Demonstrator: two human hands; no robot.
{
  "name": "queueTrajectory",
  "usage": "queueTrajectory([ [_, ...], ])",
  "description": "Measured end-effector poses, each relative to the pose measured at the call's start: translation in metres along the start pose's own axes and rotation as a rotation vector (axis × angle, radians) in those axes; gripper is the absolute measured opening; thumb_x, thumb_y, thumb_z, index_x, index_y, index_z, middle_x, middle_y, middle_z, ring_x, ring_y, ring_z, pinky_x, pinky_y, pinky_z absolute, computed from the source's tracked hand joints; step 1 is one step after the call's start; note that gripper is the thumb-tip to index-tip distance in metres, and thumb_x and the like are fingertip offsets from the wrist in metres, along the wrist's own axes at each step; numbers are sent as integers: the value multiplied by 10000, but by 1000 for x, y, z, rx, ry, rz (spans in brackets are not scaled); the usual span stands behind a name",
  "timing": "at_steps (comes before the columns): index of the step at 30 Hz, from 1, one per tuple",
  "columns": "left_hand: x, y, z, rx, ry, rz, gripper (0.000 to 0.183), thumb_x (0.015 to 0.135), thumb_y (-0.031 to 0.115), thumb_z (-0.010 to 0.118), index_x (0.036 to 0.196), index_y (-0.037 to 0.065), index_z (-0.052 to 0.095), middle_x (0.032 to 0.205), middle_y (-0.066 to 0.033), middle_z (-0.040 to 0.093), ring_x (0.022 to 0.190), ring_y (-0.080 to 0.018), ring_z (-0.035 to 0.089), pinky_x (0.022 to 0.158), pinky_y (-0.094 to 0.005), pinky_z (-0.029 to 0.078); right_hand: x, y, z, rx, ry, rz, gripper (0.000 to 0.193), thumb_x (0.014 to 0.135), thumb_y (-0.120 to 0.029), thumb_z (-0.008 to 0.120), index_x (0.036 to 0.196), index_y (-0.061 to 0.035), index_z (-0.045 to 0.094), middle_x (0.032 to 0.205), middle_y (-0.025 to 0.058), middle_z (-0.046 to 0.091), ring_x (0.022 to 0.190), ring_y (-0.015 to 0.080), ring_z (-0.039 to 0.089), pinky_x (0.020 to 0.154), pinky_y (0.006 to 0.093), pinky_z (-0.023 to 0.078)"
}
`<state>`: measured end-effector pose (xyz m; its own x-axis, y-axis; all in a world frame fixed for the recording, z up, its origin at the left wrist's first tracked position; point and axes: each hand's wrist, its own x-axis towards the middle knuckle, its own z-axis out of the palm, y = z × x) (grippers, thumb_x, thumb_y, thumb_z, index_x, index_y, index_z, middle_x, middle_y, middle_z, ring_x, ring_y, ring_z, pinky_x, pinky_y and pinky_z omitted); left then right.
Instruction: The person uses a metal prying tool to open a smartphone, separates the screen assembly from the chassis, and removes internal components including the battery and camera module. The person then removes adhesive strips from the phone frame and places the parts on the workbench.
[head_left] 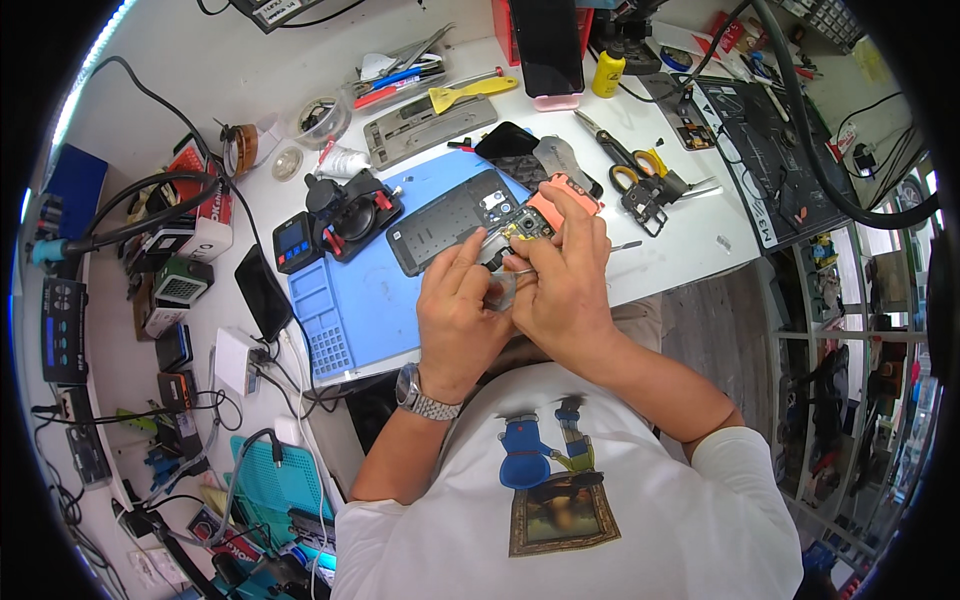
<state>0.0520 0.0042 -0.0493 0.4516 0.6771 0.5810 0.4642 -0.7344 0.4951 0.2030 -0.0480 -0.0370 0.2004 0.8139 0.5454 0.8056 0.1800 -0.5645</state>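
My left hand (pixel 458 318) and my right hand (pixel 568 285) meet over an opened phone with a bare inner board and camera module (pixel 530 224). The fingers of my left hand are pinched together at the board's near side; what they grip is hidden. My right hand is closed too, its fingers curled by a coral-coloured flat part (pixel 563 203). A thin metal tool (pixel 627 245) sticks out to the right of that hand. Between the hands shows a small clear plastic piece (pixel 501 292). A dark grey phone back panel (pixel 440 222) lies left of the board.
Below lies a blue repair mat (pixel 375 318). A black clamp holder (pixel 350 215) stands at left, near a black phone (pixel 262 292). Orange-handled scissors (pixel 628 170) and a yellow spreader (pixel 472 93) lie beyond. A black cable (pixel 800 120) arches at upper right.
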Motion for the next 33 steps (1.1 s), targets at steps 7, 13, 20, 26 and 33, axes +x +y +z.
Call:
queueTrajectory([
  [7, 0, 1, 1, -11, 8, -12, 297, 719, 11, 906, 821, -21, 629, 1370, -248, 755, 1051, -383, 736, 805, -428, 613, 2, 0, 3, 0, 7, -16, 161, 786, 39, 742, 936, -3, 705, 1570, 301, 493, 1165, 416, 542, 985, 531, 423],
  [13, 1, 2, -1, -22, 11, -11, 262, 778, 5, 869, 867, -24, 624, 1365, -257, 754, 1101, -419, 735, 907, -467, 610, -3, -13, -7, 195, -98, 35, 167, 797, 66, 704, 947, -7, 693, 1569, 287, 489, 1146, 413, 538, 1033, 546, 415],
  [20, -1, 2, -2, -87, -20, -88, 393, 674, 101, 971, 800, 9, 610, 1399, -290, 723, 1139, -422, 714, 911, -467, 615, -6, -18, -24, 289, -159, 42, 282, 784, 102, 681, 1029, -34, 716, 1563, 263, 481, 1114, 362, 529, 1073, 523, 406],
  [26, -1, 7, -7, -199, 2, -165, 463, 650, 141, 1037, 759, 28, 601, 1415, -297, 718, 1080, -333, 733, 741, -382, 628, -7, -1, -40, 216, 21, 127, 319, 873, 94, 696, 1158, -43, 733, 1545, 249, 486, 1092, 322, 549, 1027, 460, 487],
  [33, 1, 7, -9, -363, 22, -270, 537, 675, 146, 1065, 820, 35, 560, 1397, -296, 721, 1082, -227, 736, 731, -315, 623, -2, 27, -50, 255, -7, 159, 269, 991, 6, 700, 1254, -48, 715, 1500, 196, 593, 1245, 308, 654, 1026, 388, 525],
])
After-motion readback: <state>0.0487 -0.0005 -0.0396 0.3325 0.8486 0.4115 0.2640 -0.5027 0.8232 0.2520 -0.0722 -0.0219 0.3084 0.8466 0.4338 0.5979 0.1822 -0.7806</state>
